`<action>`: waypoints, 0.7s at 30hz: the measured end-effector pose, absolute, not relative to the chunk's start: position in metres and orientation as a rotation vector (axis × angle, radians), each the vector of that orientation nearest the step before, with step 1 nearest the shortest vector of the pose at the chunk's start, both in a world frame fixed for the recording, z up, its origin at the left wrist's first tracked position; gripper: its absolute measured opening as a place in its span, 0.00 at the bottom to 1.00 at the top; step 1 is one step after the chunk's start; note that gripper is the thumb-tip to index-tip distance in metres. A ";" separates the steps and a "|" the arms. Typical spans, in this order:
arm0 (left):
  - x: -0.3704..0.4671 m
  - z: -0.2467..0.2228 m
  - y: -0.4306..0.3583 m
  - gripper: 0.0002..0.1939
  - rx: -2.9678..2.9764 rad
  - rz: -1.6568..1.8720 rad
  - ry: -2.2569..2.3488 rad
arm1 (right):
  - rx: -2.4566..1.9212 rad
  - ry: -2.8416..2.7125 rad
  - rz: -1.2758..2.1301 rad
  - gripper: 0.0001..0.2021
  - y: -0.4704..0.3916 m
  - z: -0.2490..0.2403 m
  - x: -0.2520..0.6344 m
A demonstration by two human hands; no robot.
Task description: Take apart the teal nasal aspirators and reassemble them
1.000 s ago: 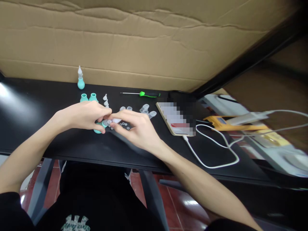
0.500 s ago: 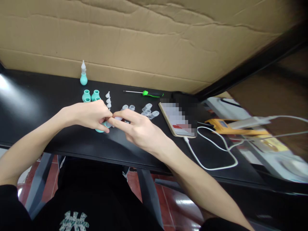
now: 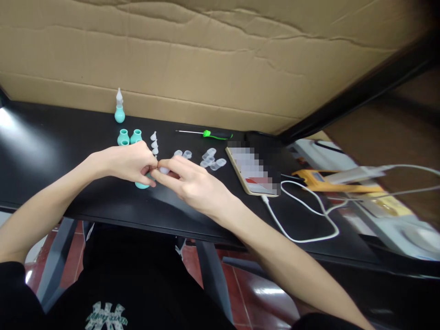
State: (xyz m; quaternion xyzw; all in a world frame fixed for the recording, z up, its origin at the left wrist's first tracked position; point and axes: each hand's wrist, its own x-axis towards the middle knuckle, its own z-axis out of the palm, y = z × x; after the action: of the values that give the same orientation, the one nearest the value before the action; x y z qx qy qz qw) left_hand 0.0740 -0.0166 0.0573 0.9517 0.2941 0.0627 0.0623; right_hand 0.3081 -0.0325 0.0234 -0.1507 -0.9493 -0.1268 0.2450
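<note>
My left hand (image 3: 129, 162) is closed around a teal rubber bulb (image 3: 141, 185), whose lower side shows below the fingers. My right hand (image 3: 192, 183) meets it fingertip to fingertip, pinching a translucent plastic piece (image 3: 164, 170) at the bulb's mouth. The fingers cover most of that joint. Just behind my left hand stand several open-necked teal bulbs (image 3: 123, 136), partly hidden by it. White conical tips (image 3: 153, 136) form a short row beyond the fingertips. Clear plastic cups (image 3: 187, 155) lie past my right hand, with more clear cups (image 3: 209, 156) to their right.
A teal bulb with a clear middle and white nozzle (image 3: 119, 107) stands at the back by the cardboard wall (image 3: 172, 68). A green-and-black screwdriver (image 3: 216, 135) lies behind the cups. Rightward are a phone (image 3: 254, 169), its white cable (image 3: 309, 240) and a yellow tool (image 3: 309, 180).
Both hands have shifted very slightly left and stay pressed together over the bulb. The clear piece between them is more covered by my right fingers. The things on the table remain in place.
</note>
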 end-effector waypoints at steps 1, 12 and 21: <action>0.073 0.058 -0.017 0.21 2.865 0.200 0.887 | -0.405 -2.593 -0.361 0.17 -0.033 0.023 0.308; 0.065 0.060 -0.016 0.18 2.707 0.313 0.880 | -0.300 -2.482 -0.160 0.16 -0.019 0.014 0.310; 0.066 0.072 -0.023 0.19 2.741 0.365 0.823 | -0.356 -2.285 0.201 0.16 -0.015 0.019 0.313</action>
State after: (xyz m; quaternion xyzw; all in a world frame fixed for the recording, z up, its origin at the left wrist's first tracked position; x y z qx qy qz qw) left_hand 0.0664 -0.0231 0.0721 0.9423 0.2830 0.1254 0.1277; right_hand 0.3134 -0.0148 0.0188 -0.1406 -0.9026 0.0793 0.3990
